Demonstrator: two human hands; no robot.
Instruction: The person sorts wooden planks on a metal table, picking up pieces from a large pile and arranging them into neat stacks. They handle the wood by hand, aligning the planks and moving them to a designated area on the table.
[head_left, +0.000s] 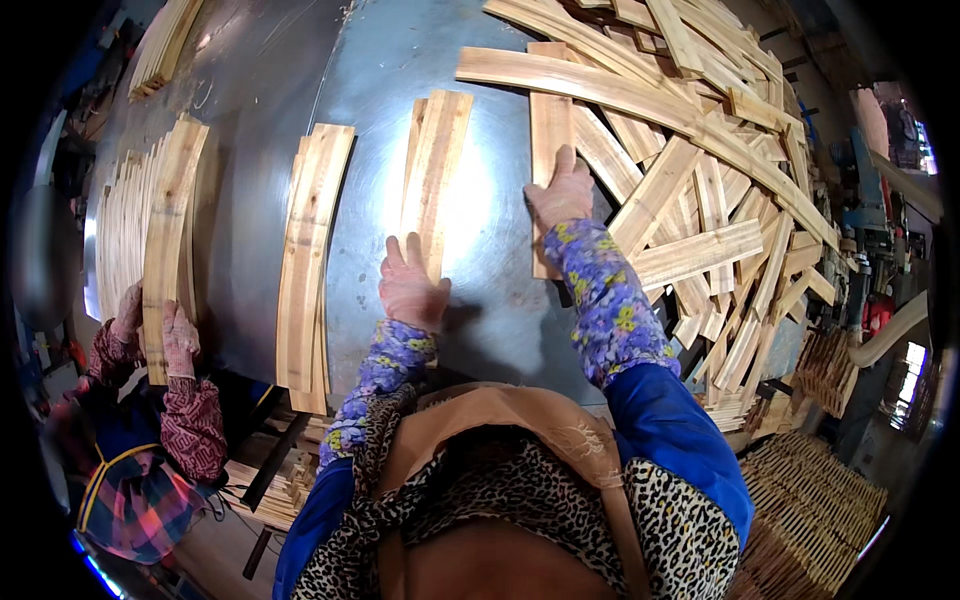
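Note:
My left hand (412,285), in a pink glove, rests flat on the near end of a small stack of pale wooden slats (435,160) lying on the shiny metal table (250,150). My right hand (563,192), also gloved, presses flat on a single slat (551,125) at the edge of a big loose heap of slats (700,130). Neither hand is closed around anything.
Another slat stack (310,250) lies left of my left hand. At the far left a co-worker's gloved hands (180,340) hold a long row of slats (150,220). Stacked slat bundles (810,510) sit low on the right.

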